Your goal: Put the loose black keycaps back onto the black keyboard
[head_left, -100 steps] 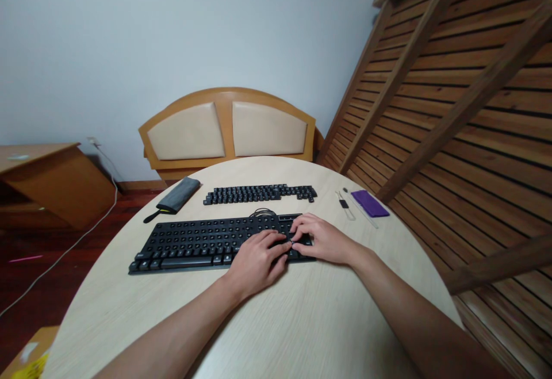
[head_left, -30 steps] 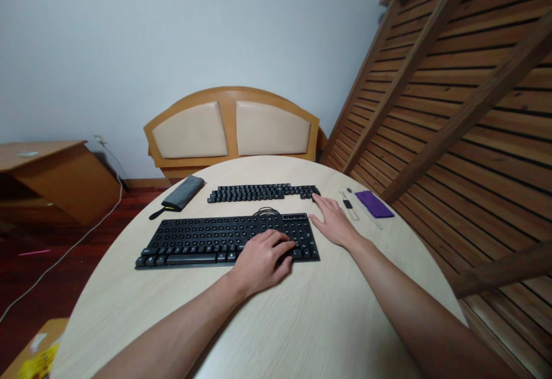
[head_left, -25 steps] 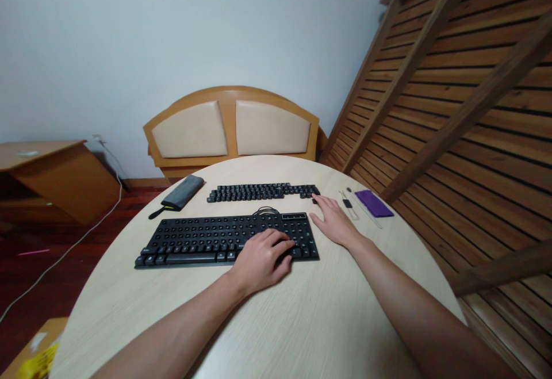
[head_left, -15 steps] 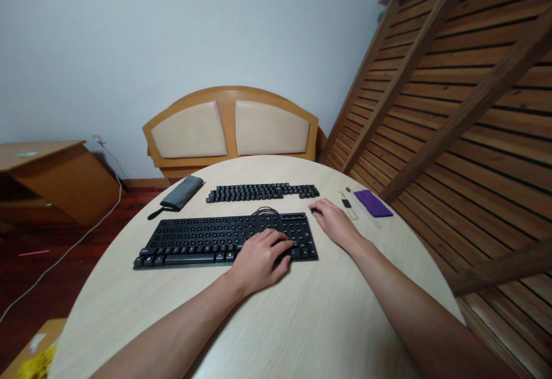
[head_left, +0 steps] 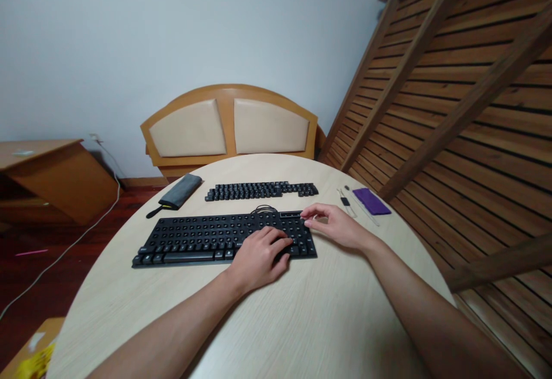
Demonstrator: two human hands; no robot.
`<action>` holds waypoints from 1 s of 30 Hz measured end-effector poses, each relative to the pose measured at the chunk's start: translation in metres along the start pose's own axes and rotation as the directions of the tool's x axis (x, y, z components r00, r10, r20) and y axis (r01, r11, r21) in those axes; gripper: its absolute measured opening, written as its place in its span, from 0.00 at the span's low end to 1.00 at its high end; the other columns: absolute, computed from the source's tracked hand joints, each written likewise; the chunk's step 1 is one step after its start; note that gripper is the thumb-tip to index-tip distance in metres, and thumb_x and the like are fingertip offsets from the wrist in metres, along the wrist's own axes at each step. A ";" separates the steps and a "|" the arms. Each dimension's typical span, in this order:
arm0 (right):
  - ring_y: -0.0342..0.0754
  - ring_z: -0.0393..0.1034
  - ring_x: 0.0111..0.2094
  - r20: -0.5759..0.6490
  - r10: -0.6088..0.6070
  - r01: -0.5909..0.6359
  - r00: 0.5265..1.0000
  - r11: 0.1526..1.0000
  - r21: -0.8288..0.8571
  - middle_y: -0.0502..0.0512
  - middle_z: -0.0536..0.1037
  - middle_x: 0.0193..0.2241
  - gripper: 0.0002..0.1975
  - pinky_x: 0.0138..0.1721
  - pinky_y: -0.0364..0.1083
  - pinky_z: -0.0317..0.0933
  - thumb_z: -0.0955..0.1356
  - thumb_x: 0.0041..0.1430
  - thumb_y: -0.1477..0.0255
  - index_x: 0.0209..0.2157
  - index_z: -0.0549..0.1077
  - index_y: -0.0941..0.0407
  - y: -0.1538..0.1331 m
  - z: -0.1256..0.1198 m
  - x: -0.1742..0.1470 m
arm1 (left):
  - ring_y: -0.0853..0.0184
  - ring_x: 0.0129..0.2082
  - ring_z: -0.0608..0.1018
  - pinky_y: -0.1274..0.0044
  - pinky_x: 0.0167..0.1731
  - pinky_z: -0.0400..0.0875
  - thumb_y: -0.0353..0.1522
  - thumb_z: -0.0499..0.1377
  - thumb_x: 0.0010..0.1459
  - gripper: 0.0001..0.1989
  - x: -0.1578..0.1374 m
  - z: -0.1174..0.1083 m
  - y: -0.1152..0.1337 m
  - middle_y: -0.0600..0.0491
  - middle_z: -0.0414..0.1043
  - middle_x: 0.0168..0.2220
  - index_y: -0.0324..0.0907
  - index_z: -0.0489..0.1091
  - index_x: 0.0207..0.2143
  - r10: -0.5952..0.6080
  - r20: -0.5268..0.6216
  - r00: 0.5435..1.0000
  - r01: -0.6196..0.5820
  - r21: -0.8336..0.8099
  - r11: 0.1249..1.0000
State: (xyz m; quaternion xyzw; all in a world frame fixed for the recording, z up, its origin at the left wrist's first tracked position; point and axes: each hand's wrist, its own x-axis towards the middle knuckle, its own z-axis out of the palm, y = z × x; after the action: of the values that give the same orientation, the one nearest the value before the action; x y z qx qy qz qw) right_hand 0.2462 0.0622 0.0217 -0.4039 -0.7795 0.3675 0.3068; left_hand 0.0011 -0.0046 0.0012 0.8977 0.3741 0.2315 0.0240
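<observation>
A black keyboard (head_left: pixel 190 235) lies across the table, with most of its upper key positions bare of caps and a row of caps along the front. My left hand (head_left: pixel 261 255) rests on its right part, fingers spread over the number pad and thumb near the front edge. Over the upper right corner of the keyboard, my right hand (head_left: pixel 330 224) pinches a small black keycap, mostly hidden between thumb and fingers. Behind the keyboard, loose black keycaps (head_left: pixel 245 190) stand in rows. The keyboard cable (head_left: pixel 264 209) is coiled at its back edge.
A grey pouch (head_left: pixel 180 191) lies at the table's left. On the right are a wire keycap puller (head_left: pixel 345 201), a thin rod-like tool (head_left: pixel 365 209) and a purple cloth (head_left: pixel 371 201). A wooden headboard (head_left: pixel 228 120) stands behind the round table (head_left: pixel 345 321); slatted wood leans at right.
My right hand has moved left from beside the keyboard to its upper right corner, with the dark keycap at its fingertips. My left hand stays in place on the keyboard.
</observation>
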 end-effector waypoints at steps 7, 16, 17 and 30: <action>0.51 0.72 0.43 0.051 -0.010 0.012 0.999 0.999 -0.047 0.56 0.81 0.40 0.11 0.51 0.55 0.61 0.69 0.60 0.64 0.39 0.78 0.56 -0.002 -0.002 -0.001 | 0.58 0.46 0.74 0.64 0.45 0.75 0.33 0.56 0.62 0.15 -0.001 0.002 -0.002 0.47 0.75 0.46 0.42 0.73 0.51 -0.001 -0.005 1.000 0.001 -0.003 1.000; 0.51 0.74 0.41 0.178 -0.072 0.088 0.981 0.993 -0.085 0.55 0.82 0.38 0.10 0.48 0.50 0.64 0.71 0.58 0.64 0.38 0.80 0.55 -0.002 0.003 -0.003 | 0.58 0.46 0.74 0.65 0.45 0.74 0.32 0.57 0.62 0.15 0.000 0.002 -0.001 0.47 0.75 0.46 0.42 0.73 0.50 -0.002 -0.003 1.000 0.002 0.006 1.000; 0.51 0.74 0.41 0.186 -0.077 0.094 0.980 0.992 -0.088 0.55 0.82 0.37 0.10 0.47 0.50 0.64 0.71 0.58 0.65 0.38 0.80 0.55 -0.002 0.003 -0.003 | 0.58 0.46 0.74 0.65 0.44 0.75 0.32 0.57 0.62 0.15 -0.001 0.002 -0.001 0.47 0.75 0.46 0.42 0.73 0.50 -0.002 -0.006 1.000 0.002 0.006 1.000; 0.50 0.74 0.39 0.199 -0.116 0.155 0.973 0.969 -0.192 0.54 0.81 0.35 0.05 0.44 0.48 0.64 0.71 0.56 0.71 0.35 0.80 0.54 -0.007 0.008 -0.004 | 0.58 0.47 0.73 0.64 0.47 0.74 0.33 0.57 0.63 0.15 -0.001 0.003 -0.002 0.48 0.74 0.47 0.41 0.72 0.51 -0.013 0.011 1.000 0.013 -0.001 1.000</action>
State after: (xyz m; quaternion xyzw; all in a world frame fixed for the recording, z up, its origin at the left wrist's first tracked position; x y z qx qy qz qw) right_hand 0.2387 0.0532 0.0227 -0.3430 -0.8646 0.2989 0.2135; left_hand 0.0008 -0.0037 -0.0021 0.8966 0.3795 0.2267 0.0281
